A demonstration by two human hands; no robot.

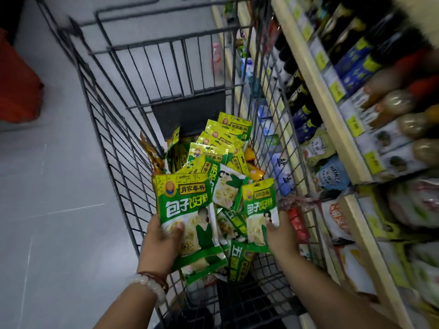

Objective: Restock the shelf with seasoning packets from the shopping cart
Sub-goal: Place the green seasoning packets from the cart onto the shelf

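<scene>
The left hand point(164, 241) grips a small stack of green-and-yellow seasoning packets point(187, 214), thumb pressed across the front of the top one, holding them upright over the near end of the wire shopping cart point(114, 129). The right hand point(281, 236) pinches a single matching packet point(261, 210) by its lower edge, just beside the cart's right wall. More of the same packets lie in a loose pile point(221, 143) along the cart's floor, overlapping one another. A beaded bracelet point(152, 284) circles the left wrist. To the right, close against the cart, runs the wooden shelf point(318, 91), lined with dark bottles point(301, 100) and Heinz pouches point(332, 174).
</scene>
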